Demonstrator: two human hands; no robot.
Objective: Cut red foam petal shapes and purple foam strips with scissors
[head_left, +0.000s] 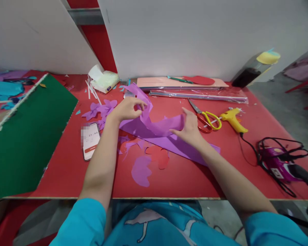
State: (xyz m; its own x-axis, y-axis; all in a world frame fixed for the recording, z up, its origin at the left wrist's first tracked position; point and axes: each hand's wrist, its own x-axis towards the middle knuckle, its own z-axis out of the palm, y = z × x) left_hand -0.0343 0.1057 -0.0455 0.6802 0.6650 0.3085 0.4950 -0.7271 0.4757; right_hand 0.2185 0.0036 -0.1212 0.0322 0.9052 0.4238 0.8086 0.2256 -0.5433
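Note:
A curled purple paper strip (160, 127) stretches between my two hands, its far left end rising and twisting. My left hand (130, 108) has thumb and forefinger curved around the strip's left part. At the strip's right end is my right hand (189, 127), thumb stretched along the front and the other fingers behind the edge; part of the grip is hidden. Beneath lies a larger purple sheet (184, 150), slanting across the table. Closer to me are a scalloped purple cutout (141, 171) and red paper cutouts (160, 157).
Scissors (210, 120) and a yellow glue gun (233, 120) lie right, its cord near a purple power adapter (277, 164). A phone (91, 140), purple paper flowers (99, 111) and a green board (28, 143) are left. A tissue pack (106, 82) and a bottle (256, 70) stand behind.

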